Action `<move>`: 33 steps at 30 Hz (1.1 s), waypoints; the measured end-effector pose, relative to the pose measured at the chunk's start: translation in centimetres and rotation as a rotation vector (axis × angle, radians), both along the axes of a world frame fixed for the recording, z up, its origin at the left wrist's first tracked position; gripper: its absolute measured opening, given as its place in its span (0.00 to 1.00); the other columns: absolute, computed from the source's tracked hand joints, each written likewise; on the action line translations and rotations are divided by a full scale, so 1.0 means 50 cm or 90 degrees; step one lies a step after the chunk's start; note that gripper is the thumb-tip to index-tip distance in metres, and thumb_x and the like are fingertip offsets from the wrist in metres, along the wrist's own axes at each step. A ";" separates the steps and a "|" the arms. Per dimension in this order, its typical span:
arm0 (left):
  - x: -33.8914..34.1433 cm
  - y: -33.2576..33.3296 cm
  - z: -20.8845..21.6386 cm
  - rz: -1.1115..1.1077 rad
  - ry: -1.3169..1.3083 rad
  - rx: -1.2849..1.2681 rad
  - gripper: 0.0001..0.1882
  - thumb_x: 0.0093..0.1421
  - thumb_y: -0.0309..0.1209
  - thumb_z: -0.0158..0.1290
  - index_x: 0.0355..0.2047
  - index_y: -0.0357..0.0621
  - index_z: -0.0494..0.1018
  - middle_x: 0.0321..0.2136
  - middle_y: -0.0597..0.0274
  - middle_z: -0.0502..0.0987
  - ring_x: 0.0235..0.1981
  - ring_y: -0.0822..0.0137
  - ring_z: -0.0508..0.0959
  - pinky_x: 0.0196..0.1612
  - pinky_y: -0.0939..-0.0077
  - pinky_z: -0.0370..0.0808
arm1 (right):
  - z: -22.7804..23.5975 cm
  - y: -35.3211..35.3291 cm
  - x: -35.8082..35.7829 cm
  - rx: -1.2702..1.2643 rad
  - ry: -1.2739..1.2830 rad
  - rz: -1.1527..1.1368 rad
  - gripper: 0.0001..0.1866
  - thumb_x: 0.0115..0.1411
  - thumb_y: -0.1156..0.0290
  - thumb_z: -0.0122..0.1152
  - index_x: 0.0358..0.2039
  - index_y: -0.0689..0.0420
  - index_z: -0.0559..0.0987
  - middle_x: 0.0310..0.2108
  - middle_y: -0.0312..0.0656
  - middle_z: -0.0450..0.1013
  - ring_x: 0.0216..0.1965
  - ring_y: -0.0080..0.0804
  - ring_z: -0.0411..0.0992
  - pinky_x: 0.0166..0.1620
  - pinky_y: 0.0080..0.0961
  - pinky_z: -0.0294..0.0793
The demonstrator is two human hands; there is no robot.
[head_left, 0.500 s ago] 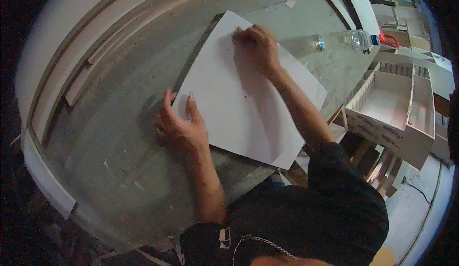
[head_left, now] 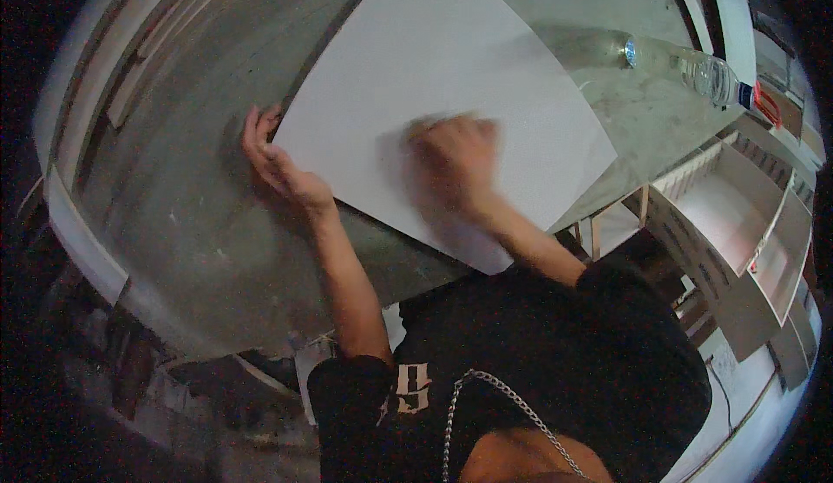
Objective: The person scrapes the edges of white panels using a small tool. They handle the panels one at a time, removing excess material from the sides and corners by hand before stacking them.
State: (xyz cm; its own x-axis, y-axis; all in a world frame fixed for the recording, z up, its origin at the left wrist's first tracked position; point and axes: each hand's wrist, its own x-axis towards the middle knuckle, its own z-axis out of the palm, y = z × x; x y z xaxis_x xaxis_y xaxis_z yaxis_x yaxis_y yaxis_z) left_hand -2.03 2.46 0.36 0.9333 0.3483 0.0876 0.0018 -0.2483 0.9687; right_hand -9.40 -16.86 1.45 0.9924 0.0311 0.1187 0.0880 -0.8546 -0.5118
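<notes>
A flat white board lies turned cornerwise on the grey-green work surface. At its left corner is my left hand, its fingers stretched apart along the edge and the palm against the board's side. My right hand is closed over the near middle of the board and smeared by motion. Whatever its fingers may hold is hidden beneath them.
A clear plastic bottle lies to the right, near a shiny round bit. Beyond the table's right edge stands an open divided box. Long pale strips line the far left.
The right hand has come from the board's far part toward me. My left thumb has moved off the board's top to its edge. The whole view has shifted, and the board sits higher.
</notes>
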 end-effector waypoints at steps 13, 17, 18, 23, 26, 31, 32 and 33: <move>-0.068 -0.013 0.020 -0.064 0.030 0.194 0.28 0.70 0.45 0.39 0.57 0.30 0.62 0.55 0.45 0.66 0.56 0.55 0.68 0.59 0.61 0.63 | 0.068 -0.242 -0.189 0.097 -0.047 -0.146 0.09 0.44 0.74 0.68 0.27 0.51 0.79 0.24 0.36 0.72 0.27 0.36 0.70 0.36 0.34 0.65; -0.082 0.019 0.006 -0.082 -0.094 0.223 0.32 0.70 0.51 0.34 0.58 0.30 0.60 0.56 0.45 0.65 0.55 0.53 0.68 0.59 0.58 0.63 | 0.034 -0.272 -0.224 -0.022 -0.086 -0.398 0.06 0.44 0.73 0.68 0.24 0.50 0.79 0.21 0.37 0.72 0.28 0.39 0.70 0.34 0.38 0.63; -0.076 0.010 0.008 -0.080 -0.081 0.139 0.33 0.70 0.52 0.32 0.58 0.32 0.60 0.57 0.46 0.64 0.56 0.53 0.67 0.60 0.56 0.62 | 0.013 -0.214 -0.235 0.036 -0.100 -0.374 0.06 0.44 0.73 0.67 0.24 0.50 0.78 0.22 0.37 0.72 0.28 0.39 0.70 0.35 0.39 0.63; -0.132 0.051 0.056 -0.120 -0.042 0.022 0.39 0.68 0.59 0.24 0.58 0.35 0.61 0.58 0.48 0.63 0.60 0.52 0.64 0.62 0.52 0.59 | 0.089 0.128 -0.174 0.087 -0.062 0.161 0.18 0.44 0.69 0.64 0.39 0.46 0.76 0.38 0.33 0.70 0.44 0.30 0.68 0.46 0.37 0.65; -0.091 0.083 0.102 -0.121 0.043 0.024 0.35 0.70 0.54 0.27 0.60 0.31 0.56 0.55 0.42 0.65 0.56 0.51 0.67 0.61 0.57 0.60 | 0.072 0.164 -0.094 0.146 -0.139 0.199 0.15 0.44 0.71 0.64 0.36 0.46 0.77 0.34 0.32 0.71 0.41 0.29 0.70 0.43 0.35 0.65; -0.069 0.058 0.066 -0.048 -0.009 0.047 0.36 0.70 0.54 0.26 0.60 0.31 0.56 0.55 0.41 0.65 0.56 0.51 0.67 0.61 0.57 0.60 | 0.068 0.073 -0.017 0.076 -0.072 -0.051 0.08 0.47 0.72 0.66 0.29 0.47 0.77 0.24 0.32 0.69 0.30 0.35 0.68 0.35 0.34 0.60; -0.068 0.041 0.063 -0.020 -0.012 -0.001 0.36 0.70 0.54 0.26 0.60 0.31 0.56 0.55 0.41 0.65 0.56 0.51 0.67 0.61 0.57 0.60 | 0.056 0.083 -0.033 0.069 -0.048 -0.039 0.09 0.47 0.71 0.66 0.29 0.47 0.77 0.24 0.32 0.69 0.30 0.35 0.68 0.36 0.34 0.60; -0.066 0.025 0.049 -0.020 -0.006 -0.060 0.35 0.70 0.54 0.26 0.60 0.32 0.56 0.54 0.42 0.65 0.55 0.53 0.67 0.60 0.57 0.61 | 0.055 0.103 -0.044 0.067 -0.040 0.001 0.09 0.46 0.71 0.66 0.30 0.47 0.77 0.25 0.32 0.69 0.31 0.34 0.68 0.37 0.34 0.61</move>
